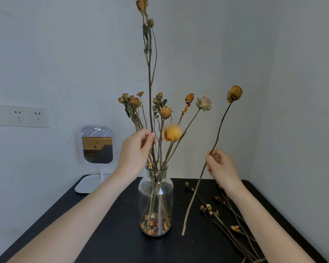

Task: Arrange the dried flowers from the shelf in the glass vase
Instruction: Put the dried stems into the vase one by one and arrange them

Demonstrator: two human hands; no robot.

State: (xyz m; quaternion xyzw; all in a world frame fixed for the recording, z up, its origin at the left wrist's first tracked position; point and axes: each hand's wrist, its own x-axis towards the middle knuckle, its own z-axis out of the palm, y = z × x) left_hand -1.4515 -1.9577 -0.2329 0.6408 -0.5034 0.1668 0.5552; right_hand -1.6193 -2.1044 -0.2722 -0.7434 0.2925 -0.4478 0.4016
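A clear glass vase [156, 198] stands mid-table with loose petals at its bottom and several dried yellow and cream flowers [166, 112] in it. My left hand [136, 150] pinches a very tall stem [150, 76] that stands in the vase and reaches the top of the view. My right hand [221, 168], to the right of the vase, holds a single dried flower [235, 93] by the middle of its long stem, tilted, with the cut end hanging just above the table.
More dried flower stems [224, 219] lie on the black table [106, 234] at the right. A small white stand mirror [97, 145] sits at the back left. Wall sockets [19, 116] are on the left wall. Walls close in behind and to the right.
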